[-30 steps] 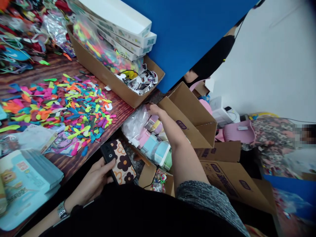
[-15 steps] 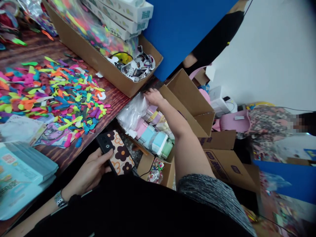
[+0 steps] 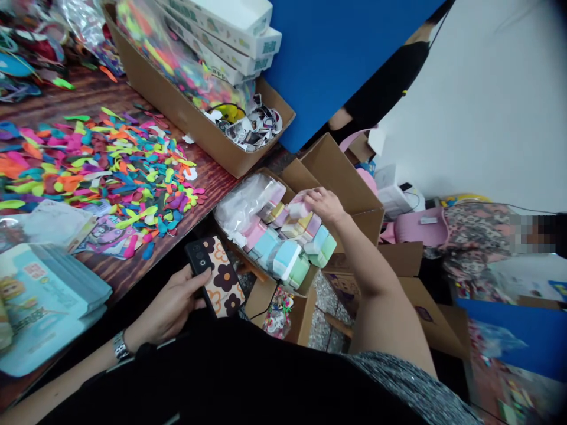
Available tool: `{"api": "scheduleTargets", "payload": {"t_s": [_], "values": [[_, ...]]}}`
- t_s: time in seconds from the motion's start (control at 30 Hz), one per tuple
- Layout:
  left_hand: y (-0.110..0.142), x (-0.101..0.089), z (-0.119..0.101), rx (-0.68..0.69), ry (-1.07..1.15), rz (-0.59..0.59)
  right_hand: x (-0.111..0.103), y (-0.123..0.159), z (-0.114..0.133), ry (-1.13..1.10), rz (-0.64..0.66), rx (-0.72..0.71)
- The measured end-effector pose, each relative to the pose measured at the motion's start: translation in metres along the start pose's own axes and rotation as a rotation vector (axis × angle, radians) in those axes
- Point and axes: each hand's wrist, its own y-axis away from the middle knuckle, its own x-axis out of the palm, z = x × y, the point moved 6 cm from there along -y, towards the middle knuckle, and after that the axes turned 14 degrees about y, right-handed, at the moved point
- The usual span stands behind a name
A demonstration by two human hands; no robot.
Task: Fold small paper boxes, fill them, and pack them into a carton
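Pink block (image 3: 299,210) at the top of the rows, just above the other blocks, pinched between thumb and fingers (image 3: 310,198) of the right hand (image 3: 325,205). Probably light and a little soft, with smooth faces that could slip, so likely best taken across two opposite sides. Around it, packed pastel blocks (image 3: 283,248) in pink, mint, blue and cream, tilted against one another inside an open cardboard box (image 3: 305,280), beside a clear plastic bag (image 3: 243,203). Farther left, a phone (image 3: 217,277) in a floral case, gripped upright in the left hand (image 3: 170,298), fingers wrapped around its edge. Beyond, on the wooden tabletop (image 3: 212,183), a loose heap of bright cut-out shapes (image 3: 110,171) and a cardboard tray (image 3: 168,118).
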Motion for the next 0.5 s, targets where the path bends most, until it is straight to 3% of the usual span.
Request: {"api": "scheduleTargets", "payload": {"t_s": [0.27,0.4,0.5], "values": [[-0.002,-0.003,0.0,0.016,-0.051,-0.005,0.052,-0.027,0.059,-0.055,0.184,0.031],[-0.001,-0.001,0.0,0.018,-0.057,-0.011,0.052,-0.018,0.062,-0.08,0.181,0.056],[0.001,0.002,-0.001,0.011,-0.051,0.005,0.045,0.006,0.061,-0.11,0.113,0.154]]}}
